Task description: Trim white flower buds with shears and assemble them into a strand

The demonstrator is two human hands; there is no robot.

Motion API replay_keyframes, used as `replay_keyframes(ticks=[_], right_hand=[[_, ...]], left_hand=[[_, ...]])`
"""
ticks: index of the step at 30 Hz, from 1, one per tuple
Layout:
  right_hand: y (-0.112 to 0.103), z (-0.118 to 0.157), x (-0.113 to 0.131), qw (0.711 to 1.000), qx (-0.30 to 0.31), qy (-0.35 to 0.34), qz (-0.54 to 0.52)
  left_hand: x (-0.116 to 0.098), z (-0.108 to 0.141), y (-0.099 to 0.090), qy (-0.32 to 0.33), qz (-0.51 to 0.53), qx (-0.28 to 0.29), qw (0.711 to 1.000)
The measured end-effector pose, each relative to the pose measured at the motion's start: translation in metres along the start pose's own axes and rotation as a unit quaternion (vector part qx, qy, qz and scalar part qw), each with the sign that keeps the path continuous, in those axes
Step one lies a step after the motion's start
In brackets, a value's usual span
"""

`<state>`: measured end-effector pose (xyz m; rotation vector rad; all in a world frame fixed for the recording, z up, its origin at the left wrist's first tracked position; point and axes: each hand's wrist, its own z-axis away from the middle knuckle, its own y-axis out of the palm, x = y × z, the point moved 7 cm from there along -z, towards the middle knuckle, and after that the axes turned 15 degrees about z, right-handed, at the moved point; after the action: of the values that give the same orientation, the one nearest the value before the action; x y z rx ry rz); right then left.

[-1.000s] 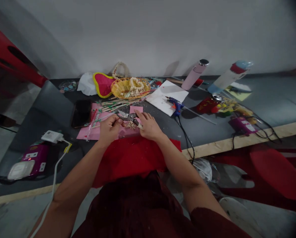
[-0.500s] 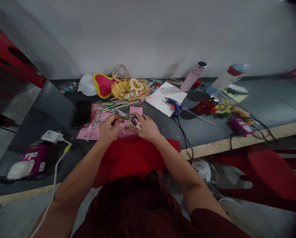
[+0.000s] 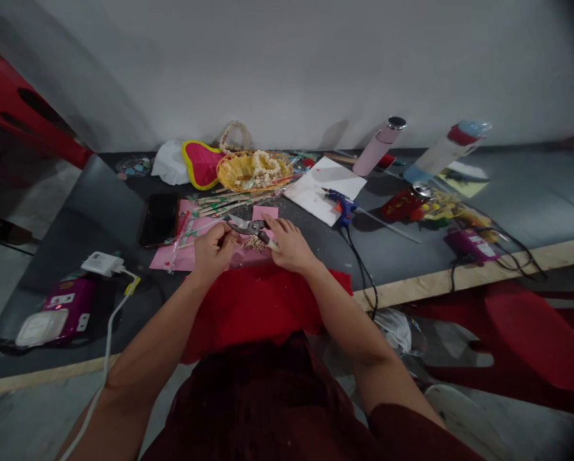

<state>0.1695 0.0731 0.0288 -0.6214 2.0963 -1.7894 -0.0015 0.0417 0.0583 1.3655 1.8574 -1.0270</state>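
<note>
My right hand is wrapped round the pale handle of a pair of pruning shears, whose blades point left and stand apart. My left hand is closed in a pinch beside the blade tips; what its fingers hold is too small to make out. Below the shears lies a small heap of beige bits on pink paper. A small pink square lies just beyond the shears. Thin sticks with green marks are spread behind my left hand.
Behind the hands stands a yellow basket with a pale beaded piece inside. A blue glue gun rests near white paper, its cable hanging over the edge. Rightward are a pink bottle and a red can; leftward, a phone.
The shears' blades are further apart than before, with the upper blade showing more clearly. Both hands keep nearly the same place; the whole view has shifted slightly.
</note>
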Motion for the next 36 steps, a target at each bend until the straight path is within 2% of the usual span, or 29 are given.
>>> replay_keyframes(ticks=[11, 19, 24, 31, 36], right_hand=[[-0.001, 0.0, 0.001, 1.0, -0.009, 0.003, -0.009], [-0.002, 0.003, 0.009, 0.999, -0.037, -0.004, -0.035], [-0.002, 0.005, 0.011, 0.999, -0.022, 0.0, -0.029], [-0.004, 0.0, 0.004, 0.999, -0.008, 0.029, 0.023], [-0.003, 0.001, 0.002, 0.999, 0.003, 0.023, 0.032]], left_hand=[[-0.003, 0.0, -0.001, 0.02, -0.017, -0.006, 1.0], [-0.002, 0.0, -0.004, -0.008, 0.011, -0.031, 0.999], [-0.002, 0.0, -0.004, -0.02, 0.006, -0.028, 0.999], [-0.001, 0.0, -0.002, -0.005, -0.027, -0.019, 0.999], [-0.003, 0.001, 0.0, 0.004, -0.024, -0.001, 1.0]])
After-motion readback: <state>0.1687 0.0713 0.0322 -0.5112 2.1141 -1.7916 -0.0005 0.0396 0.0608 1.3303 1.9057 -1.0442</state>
